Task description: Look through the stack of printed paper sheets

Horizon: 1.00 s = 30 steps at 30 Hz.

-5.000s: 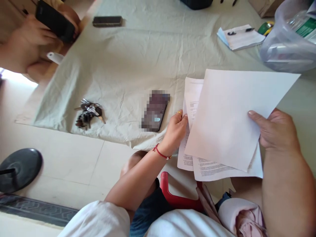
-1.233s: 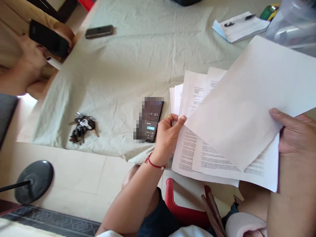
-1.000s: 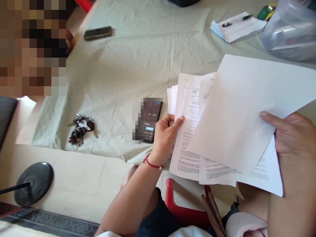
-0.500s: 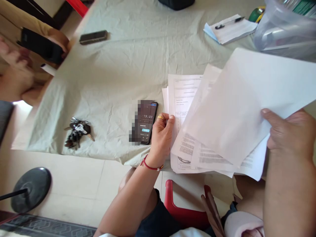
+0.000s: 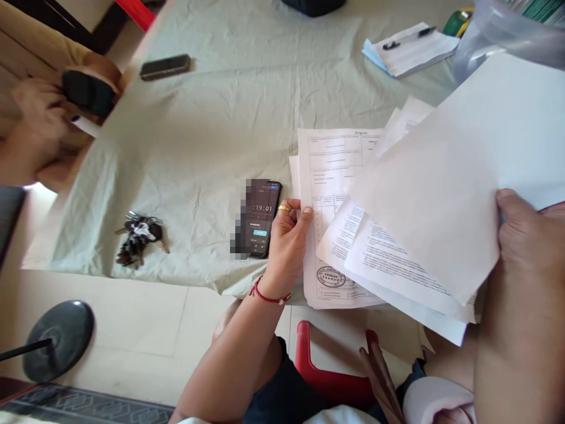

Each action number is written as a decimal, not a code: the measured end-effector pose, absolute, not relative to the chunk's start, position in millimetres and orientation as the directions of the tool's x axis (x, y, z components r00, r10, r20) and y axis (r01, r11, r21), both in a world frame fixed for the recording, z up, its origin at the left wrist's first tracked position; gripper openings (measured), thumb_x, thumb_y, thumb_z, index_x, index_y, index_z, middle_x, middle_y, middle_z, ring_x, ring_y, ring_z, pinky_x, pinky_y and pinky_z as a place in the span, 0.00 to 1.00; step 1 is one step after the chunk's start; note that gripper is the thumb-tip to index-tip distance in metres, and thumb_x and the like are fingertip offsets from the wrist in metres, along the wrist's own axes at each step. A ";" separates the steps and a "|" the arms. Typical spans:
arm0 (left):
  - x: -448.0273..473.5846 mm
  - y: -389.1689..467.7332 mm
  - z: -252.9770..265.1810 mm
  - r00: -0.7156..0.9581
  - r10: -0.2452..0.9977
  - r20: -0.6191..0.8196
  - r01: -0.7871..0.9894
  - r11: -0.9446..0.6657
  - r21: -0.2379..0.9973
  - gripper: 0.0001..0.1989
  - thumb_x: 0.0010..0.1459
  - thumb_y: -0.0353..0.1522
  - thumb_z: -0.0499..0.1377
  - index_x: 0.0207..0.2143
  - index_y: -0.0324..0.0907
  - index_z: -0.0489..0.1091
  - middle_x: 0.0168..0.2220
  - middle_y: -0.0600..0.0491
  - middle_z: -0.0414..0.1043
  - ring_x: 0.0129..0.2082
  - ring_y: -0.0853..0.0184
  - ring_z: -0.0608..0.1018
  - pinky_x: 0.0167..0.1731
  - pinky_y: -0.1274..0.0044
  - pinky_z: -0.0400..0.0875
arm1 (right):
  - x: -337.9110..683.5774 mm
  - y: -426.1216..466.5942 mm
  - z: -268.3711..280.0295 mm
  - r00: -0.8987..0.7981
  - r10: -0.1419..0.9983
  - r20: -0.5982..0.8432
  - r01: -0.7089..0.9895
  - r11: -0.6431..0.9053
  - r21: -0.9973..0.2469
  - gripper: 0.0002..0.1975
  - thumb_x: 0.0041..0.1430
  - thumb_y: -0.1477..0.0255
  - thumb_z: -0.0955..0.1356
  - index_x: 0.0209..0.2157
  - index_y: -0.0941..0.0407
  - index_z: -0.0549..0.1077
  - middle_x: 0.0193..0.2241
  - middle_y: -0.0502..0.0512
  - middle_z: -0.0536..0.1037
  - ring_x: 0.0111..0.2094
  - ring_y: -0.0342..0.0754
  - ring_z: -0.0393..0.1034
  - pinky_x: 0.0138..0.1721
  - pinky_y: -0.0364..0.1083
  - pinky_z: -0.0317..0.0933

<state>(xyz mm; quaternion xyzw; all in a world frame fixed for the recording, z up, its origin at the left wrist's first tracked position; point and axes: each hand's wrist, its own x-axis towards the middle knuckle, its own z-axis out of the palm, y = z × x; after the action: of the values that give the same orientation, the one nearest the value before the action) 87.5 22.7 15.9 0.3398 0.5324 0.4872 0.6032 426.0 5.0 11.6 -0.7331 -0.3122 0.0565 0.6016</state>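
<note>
My left hand (image 5: pixel 289 241), with a ring and a red bracelet, pinches the left edge of a printed form (image 5: pixel 326 176) lying on the cloth near the table's front edge. An oval stamp (image 5: pixel 331 277) shows on the form's lower part. My right hand (image 5: pixel 527 235) is closed on several loose paper sheets (image 5: pixel 450 194), fanned out and lifted above the form's right side. The uppermost sheet is blank on its visible face; those beneath carry printed text. Just left of my left hand lies a phone (image 5: pixel 263 221) with lit digits on its screen, partly blurred out.
Keys (image 5: pixel 140 235) and a dark oblong case (image 5: pixel 165 67) lie on the tablecloth (image 5: pixel 220 118). At the back right are a notepad (image 5: pixel 415 53) with a pen and a clear plastic container (image 5: pixel 507 35). Another person's hands (image 5: pixel 42 118) hold a dark object at left. A red stool (image 5: pixel 331 380) stands below.
My right hand has moved right with its sheets, uncovering more of the form and its oval stamp. My left hand stays at the form's edge. The other person's dark object has turned.
</note>
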 end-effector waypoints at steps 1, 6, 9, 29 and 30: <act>87.4 22.7 15.6 -0.045 0.949 -0.313 -0.227 0.295 0.928 0.15 0.66 0.40 0.73 0.41 0.47 0.69 0.36 0.57 0.71 0.32 0.70 0.72 0.33 0.78 0.69 | 424.3 4.1 13.4 0.798 0.530 0.286 0.391 -0.094 -0.916 0.19 0.41 0.70 0.76 0.39 0.54 0.87 0.50 0.59 0.87 0.58 0.69 0.81 0.67 0.70 0.72; 89.0 22.8 15.9 -0.059 0.949 -0.308 -0.235 0.287 0.929 0.12 0.68 0.37 0.71 0.40 0.46 0.70 0.37 0.57 0.70 0.34 0.71 0.71 0.36 0.78 0.69 | 417.7 2.8 14.9 0.775 0.564 0.285 0.400 -0.089 -0.912 0.20 0.44 0.71 0.77 0.43 0.55 0.90 0.50 0.60 0.88 0.58 0.67 0.82 0.70 0.68 0.70; 90.2 22.8 16.7 -0.061 0.952 -0.300 -0.201 0.283 0.938 0.11 0.68 0.36 0.70 0.39 0.45 0.70 0.36 0.57 0.70 0.33 0.71 0.70 0.36 0.78 0.67 | 412.1 2.3 14.8 0.760 0.595 0.262 0.375 -0.071 -0.924 0.21 0.46 0.70 0.78 0.44 0.54 0.90 0.51 0.58 0.89 0.59 0.66 0.82 0.70 0.68 0.70; 95.1 17.5 7.8 -0.009 0.977 -0.215 0.022 0.215 0.976 0.05 0.67 0.31 0.66 0.45 0.47 0.77 0.27 0.60 0.60 0.25 0.71 0.61 0.26 0.75 0.54 | 411.5 9.3 -9.0 0.684 0.707 0.181 0.169 0.089 -0.982 0.29 0.35 0.68 0.86 0.45 0.55 0.91 0.50 0.57 0.91 0.55 0.62 0.86 0.73 0.68 0.71; 95.1 17.6 7.2 0.001 0.973 -0.233 0.045 0.232 0.972 0.01 0.68 0.31 0.65 0.42 0.46 0.77 0.27 0.59 0.61 0.26 0.71 0.61 0.27 0.75 0.53 | 410.7 9.6 -8.4 0.685 0.706 0.181 0.160 0.097 -0.982 0.29 0.35 0.68 0.86 0.44 0.55 0.91 0.50 0.57 0.91 0.54 0.62 0.86 0.73 0.67 0.71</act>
<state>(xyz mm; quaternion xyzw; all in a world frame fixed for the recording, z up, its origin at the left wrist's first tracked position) 95.1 17.6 7.2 0.4506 0.5647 0.4251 0.5454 410.7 9.6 -8.4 -0.6392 -0.3384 0.2074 0.6587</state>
